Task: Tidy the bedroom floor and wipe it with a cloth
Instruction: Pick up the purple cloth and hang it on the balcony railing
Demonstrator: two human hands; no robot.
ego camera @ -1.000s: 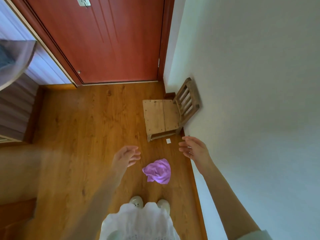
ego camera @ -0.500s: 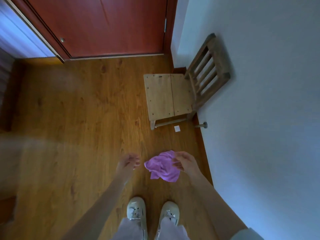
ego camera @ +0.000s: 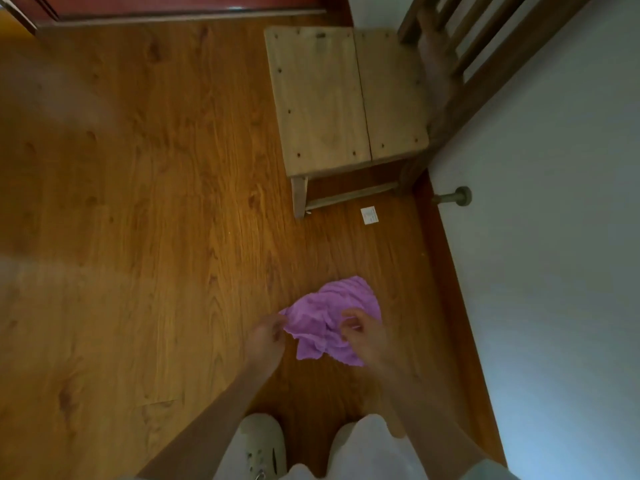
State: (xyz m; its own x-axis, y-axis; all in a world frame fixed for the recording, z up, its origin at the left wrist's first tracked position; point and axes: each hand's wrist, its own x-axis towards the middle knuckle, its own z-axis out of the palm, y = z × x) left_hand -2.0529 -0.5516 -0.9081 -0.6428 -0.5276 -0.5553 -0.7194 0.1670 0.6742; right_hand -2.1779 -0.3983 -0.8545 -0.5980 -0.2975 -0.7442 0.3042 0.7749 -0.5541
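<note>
Both arms stretched downward, left hand (ego camera: 266,336) and right hand (ego camera: 362,336) pinching.

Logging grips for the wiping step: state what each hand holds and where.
Both hold the crumpled purple cloth: the left hand pinches its left edge, and the right hand grips its middle-right folds.

Both forearms are bare down to the left hand (ego camera: 265,337) and right hand (ego camera: 363,336). A pale sleeve edge (ego camera: 491,471) shows at the right arm. White clothing (ego camera: 363,445) covers the legs, above a white shoe (ego camera: 261,441) with small dark marks.
</note>
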